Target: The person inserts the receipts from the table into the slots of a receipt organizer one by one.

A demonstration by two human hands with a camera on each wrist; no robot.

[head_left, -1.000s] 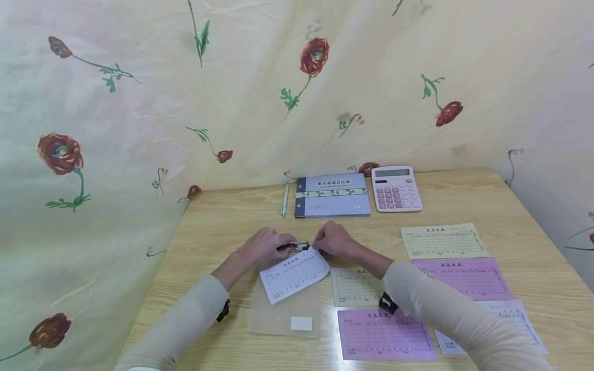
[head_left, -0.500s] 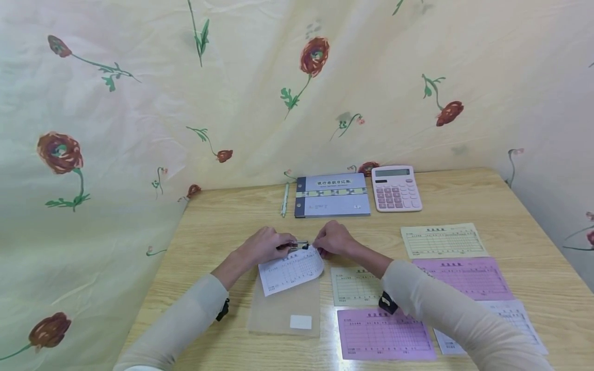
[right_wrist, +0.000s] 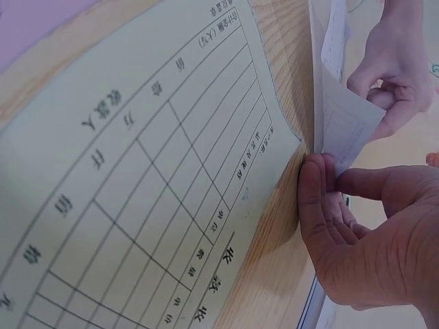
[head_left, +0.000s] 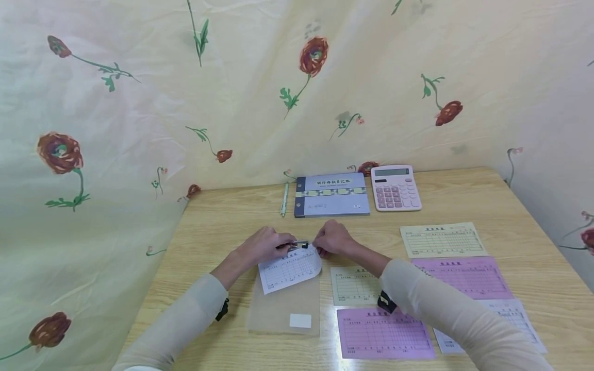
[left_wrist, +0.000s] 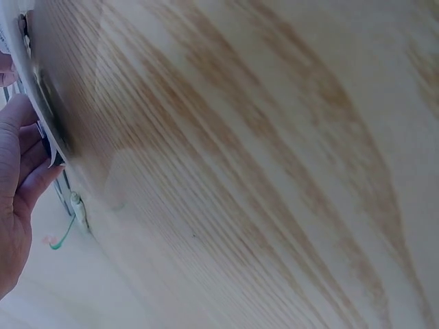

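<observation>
In the head view, a white receipt form (head_left: 290, 270) lies tilted over a translucent file folder (head_left: 274, 314), its right edge curling up. My left hand (head_left: 265, 245) grips the metal clip (head_left: 299, 244) at the folder's top, its fingers partly hiding it. My right hand (head_left: 333, 238) pinches the form's upper right corner beside the clip. The right wrist view shows my right hand (right_wrist: 370, 240) with thumb and fingertips at the raised paper (right_wrist: 346, 127), and my left hand (right_wrist: 398, 72) beyond. The left wrist view catches my left hand (left_wrist: 17, 178) only at its edge.
Yellow (head_left: 355, 291), pink (head_left: 385, 340) and white (head_left: 515, 317) forms lie to the right, partly under my right sleeve, with another yellow form (head_left: 443, 239) and pink form (head_left: 464, 278). At the back are a pen (head_left: 284, 200), blue ledger (head_left: 333, 201) and calculator (head_left: 396, 188).
The white form has slid up toward the clip, its lower edge higher on the folder, and its right edge curls more. Both hands have stayed nearly in place.
</observation>
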